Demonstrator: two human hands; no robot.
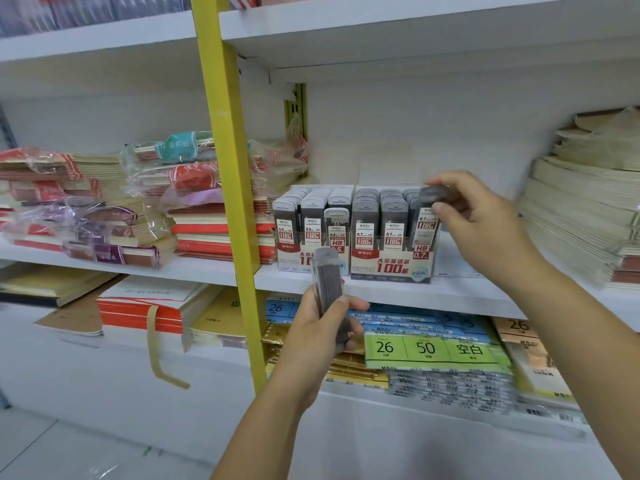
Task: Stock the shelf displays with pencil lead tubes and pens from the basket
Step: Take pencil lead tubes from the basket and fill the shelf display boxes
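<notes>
A pencil lead tube [427, 216] is pinched near its grey cap between the thumb and fingers of the right hand [485, 223], over the rightmost column of the 0.7 display box [391, 261]. The tube is judged light, rigid and smooth-sided, so a slip is likely under a loose grip. It is best taken at the cap end, with the base left free to enter the slot. The leads inside are judged brittle, so a drop is to be avoided. More tubes [327, 282], their number not to be told, are clasped upright in the curled left hand [322, 334], in front of the 0.5 display box [294, 254]. Both boxes are set side by side on the white shelf [467, 292], between stacks of notebooks [581, 209]. No basket is seen.
</notes>
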